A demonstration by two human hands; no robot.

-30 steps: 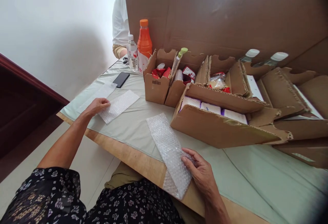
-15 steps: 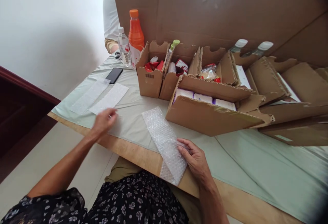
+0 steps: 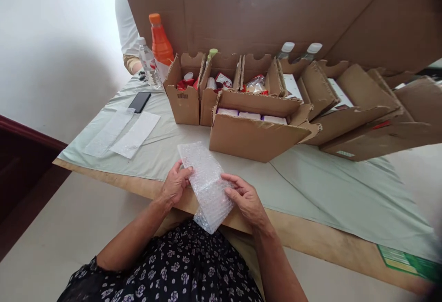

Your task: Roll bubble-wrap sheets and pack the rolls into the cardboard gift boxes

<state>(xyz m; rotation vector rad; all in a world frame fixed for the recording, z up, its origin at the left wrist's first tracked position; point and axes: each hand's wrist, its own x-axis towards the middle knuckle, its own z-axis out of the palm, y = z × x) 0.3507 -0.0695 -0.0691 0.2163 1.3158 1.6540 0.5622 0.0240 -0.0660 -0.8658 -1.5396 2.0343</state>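
Note:
A clear bubble wrap sheet (image 3: 209, 184) hangs between both hands over the table's front edge, its lower end folded. My left hand (image 3: 177, 181) pinches its left edge, thumb on top and the other fingers partly underneath. On the opposite edge, my right hand (image 3: 244, 197) is closed, with the thumb and index finger gripping the sheet. Two more flat pieces lie side by side on the cloth to the left: a whitish bubble wrap piece (image 3: 136, 135) and a more see-through piece (image 3: 109, 132).
Behind stands a row of cardboard bins (image 3: 184, 108) holding packets. A front cardboard box (image 3: 255, 138) contains white-and-purple packs. An orange bottle (image 3: 161, 44), a water bottle (image 3: 149, 65) and a phone (image 3: 140, 102) are at the left. Another person's sleeve (image 3: 127, 21) shows beyond.
My left hand has moved right from beside the flat pieces and taken hold of the bubble wrap. The sheet is now held from both sides. The view has shifted right.

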